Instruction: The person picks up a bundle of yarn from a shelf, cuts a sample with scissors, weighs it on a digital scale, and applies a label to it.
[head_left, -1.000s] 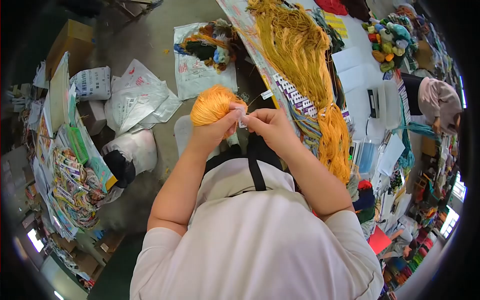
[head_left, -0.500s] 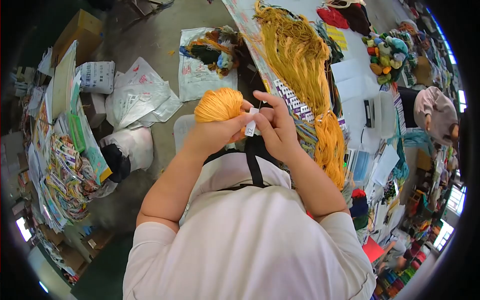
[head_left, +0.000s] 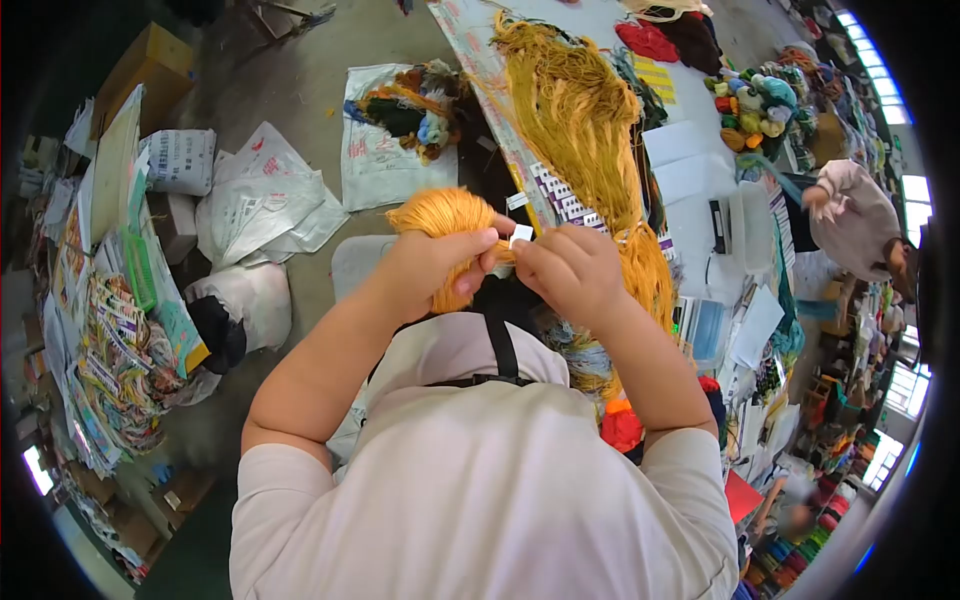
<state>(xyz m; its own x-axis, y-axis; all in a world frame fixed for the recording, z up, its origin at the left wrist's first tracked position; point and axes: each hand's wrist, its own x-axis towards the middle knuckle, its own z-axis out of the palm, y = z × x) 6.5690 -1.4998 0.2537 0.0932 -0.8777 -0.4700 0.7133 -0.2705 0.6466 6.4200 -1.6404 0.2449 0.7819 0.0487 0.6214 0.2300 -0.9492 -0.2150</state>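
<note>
A bundle of yellow-orange yarn (head_left: 440, 213) hangs from my left hand (head_left: 420, 270), whose fingers are wrapped round its narrow end. Just right of it, my right hand (head_left: 575, 270) is closed in a pinch at a small white tag (head_left: 521, 237) beside the yarn. A second small white label (head_left: 517, 201) shows just above the hands. Long olive and gold yarn hanks (head_left: 570, 110) lie on the table to the right, over cards with purple print (head_left: 565, 197).
Plastic bags (head_left: 265, 200) and a white sack (head_left: 400, 160) under mixed yarn lie on the floor. A cardboard box (head_left: 150, 75) is at upper left. Yarn balls (head_left: 755, 110) and a clear plastic box (head_left: 750, 228) stand right, near another person (head_left: 855, 215).
My right hand has turned and its extended index finger has curled in. The tag has turned so its number no longer shows. The view has shifted slightly, and the other person's arm has moved.
</note>
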